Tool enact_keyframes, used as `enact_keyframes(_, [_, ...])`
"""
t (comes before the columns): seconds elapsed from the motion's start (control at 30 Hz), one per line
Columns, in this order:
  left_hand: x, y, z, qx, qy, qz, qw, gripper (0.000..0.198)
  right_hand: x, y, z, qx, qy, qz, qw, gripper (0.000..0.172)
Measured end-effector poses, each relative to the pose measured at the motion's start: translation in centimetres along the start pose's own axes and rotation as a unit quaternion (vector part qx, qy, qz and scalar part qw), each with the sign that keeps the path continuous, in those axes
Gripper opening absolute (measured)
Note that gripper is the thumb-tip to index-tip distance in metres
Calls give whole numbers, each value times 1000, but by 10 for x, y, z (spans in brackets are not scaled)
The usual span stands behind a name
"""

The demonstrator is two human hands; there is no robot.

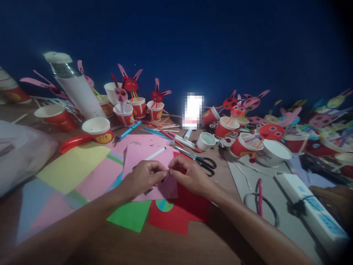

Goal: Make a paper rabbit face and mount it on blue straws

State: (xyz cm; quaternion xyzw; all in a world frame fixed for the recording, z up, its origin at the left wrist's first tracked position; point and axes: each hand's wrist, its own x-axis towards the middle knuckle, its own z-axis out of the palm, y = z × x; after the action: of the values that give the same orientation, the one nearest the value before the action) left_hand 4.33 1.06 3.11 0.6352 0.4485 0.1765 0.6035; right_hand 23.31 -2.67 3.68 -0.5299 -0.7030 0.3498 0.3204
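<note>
My left hand and my right hand meet fingertip to fingertip over a pink paper sheet. Both are pinched closed around a tiny dark piece that I cannot make out. A white marker lies on the pink sheet just beyond my left hand. Black-handled scissors lie right behind my right hand. Red paper with a small round multicoloured disc lies under my wrists, beside a green sheet.
Yellow, pink and blue paper sheets cover the table's left. Red-and-white paper cups with rabbit-face cutouts crowd the back and right. Pens and straws lie scattered behind. A white power strip and cable lie at right.
</note>
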Motion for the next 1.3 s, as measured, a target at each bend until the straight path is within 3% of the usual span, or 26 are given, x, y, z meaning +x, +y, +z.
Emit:
enact_keyframes(0.13, [-2,1,2,12,16,20,1000,18,2,2,8,66,26,5,998,10])
enact_keyframes(0.37, [-3,-2,4,21,45,19,999,20,-2,0,17,63,66,2,996,10])
enact_keyframes(0.53, [-3,1,3,-17,42,23,999,18,0,2,20,122,94,20,988,15])
enact_keyframes(0.63, [-5,6,2,-39,68,6,997,20,1,3,21,183,89,52,978,23])
enact_keyframes(0.73, [-7,10,2,-46,85,2,995,23,2,0,22,218,67,67,971,19])
enact_keyframes(0.83, [-8,10,4,-44,77,18,996,21,1,-5,23,212,63,66,973,8])
enact_keyframes(1.07, [-9,5,2,-4,55,44,998,24,2,-1,17,140,61,49,987,11])
enact_keyframes(1.3, [-1,9,-32,87,200,118,969,26,7,19,1,26,34,44,998,16])
